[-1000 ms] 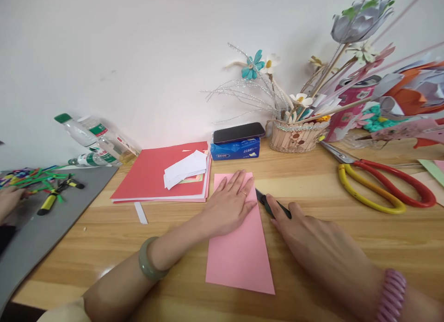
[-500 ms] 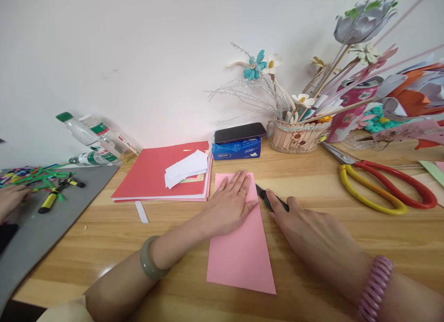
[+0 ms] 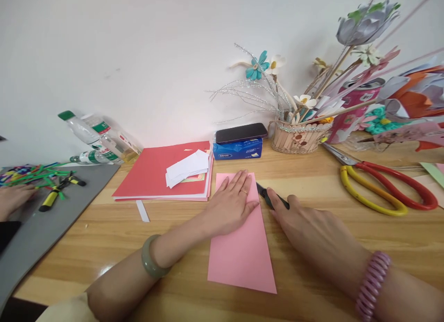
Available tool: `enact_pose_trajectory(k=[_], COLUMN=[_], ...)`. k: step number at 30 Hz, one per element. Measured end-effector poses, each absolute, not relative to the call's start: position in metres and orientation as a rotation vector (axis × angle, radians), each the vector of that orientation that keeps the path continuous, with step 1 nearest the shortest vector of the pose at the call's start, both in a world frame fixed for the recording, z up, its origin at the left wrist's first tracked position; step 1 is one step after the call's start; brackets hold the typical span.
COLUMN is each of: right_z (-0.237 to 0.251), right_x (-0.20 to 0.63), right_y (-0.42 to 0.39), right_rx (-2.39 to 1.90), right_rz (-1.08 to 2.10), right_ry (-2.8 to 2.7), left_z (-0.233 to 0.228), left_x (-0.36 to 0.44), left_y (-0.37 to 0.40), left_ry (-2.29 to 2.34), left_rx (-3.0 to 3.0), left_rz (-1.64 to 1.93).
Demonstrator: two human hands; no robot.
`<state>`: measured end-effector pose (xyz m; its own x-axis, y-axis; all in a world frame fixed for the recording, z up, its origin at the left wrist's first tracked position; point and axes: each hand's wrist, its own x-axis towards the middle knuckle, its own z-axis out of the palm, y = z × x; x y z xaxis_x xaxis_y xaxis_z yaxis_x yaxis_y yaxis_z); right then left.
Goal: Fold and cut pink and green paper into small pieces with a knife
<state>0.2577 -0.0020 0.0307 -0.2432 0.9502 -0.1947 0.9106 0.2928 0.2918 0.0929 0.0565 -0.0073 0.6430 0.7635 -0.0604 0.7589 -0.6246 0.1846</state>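
Presses pink paper (image 3: 241, 262) flat, grips dark knife (image 3: 266, 199) beside it

Has the pink paper on the wooden table (image 3: 114, 234), under the left hand (image 3: 231, 203), laid palm down, straightened out, only pressing. Curls the right hand (image 3: 300, 220) around the dark knife, with the blade (image 3: 259, 189) just beside the paper's right edge. Beyond, shows a red stack (image 3: 149, 172) topped with white slips (image 3: 187, 168), a phone (image 3: 241, 133) on a blue pack (image 3: 236, 150) and, farther right, scissors (image 3: 359, 163).

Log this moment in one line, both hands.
left hand: flat on pink paper | right hand: holding dark-handled knife | blade: beside paper's right edge
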Motion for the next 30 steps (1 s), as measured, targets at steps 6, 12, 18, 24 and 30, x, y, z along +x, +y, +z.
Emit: enact_pose_trajectory(k=[6, 12, 18, 24, 30], right_z=[0.034, 0.034, 0.035, 0.037, 0.035], right_x=[0.256, 0.255, 0.254, 0.252, 0.26], right_y=[0.005, 0.007, 0.012, 0.018, 0.029], right_rx=[1.684, 1.692, 1.687, 1.694, 1.743], right_rz=[0.158, 0.144, 0.113, 0.098, 0.136], right_ry=[2.24, 2.23, 2.205, 2.192, 2.204], left_z=[-0.009, -0.008, -0.008, -0.007, -0.005], left_x=[0.092, 0.092, 0.092, 0.093, 0.093], left_y=[0.057, 0.056, 0.056, 0.056, 0.056], left_ry=[1.247, 1.236, 1.233, 1.235, 1.233], left_rx=[2.681, 2.678, 2.672, 2.673, 2.674], left_rz=[0.054, 0.078, 0.082, 0.074, 0.057])
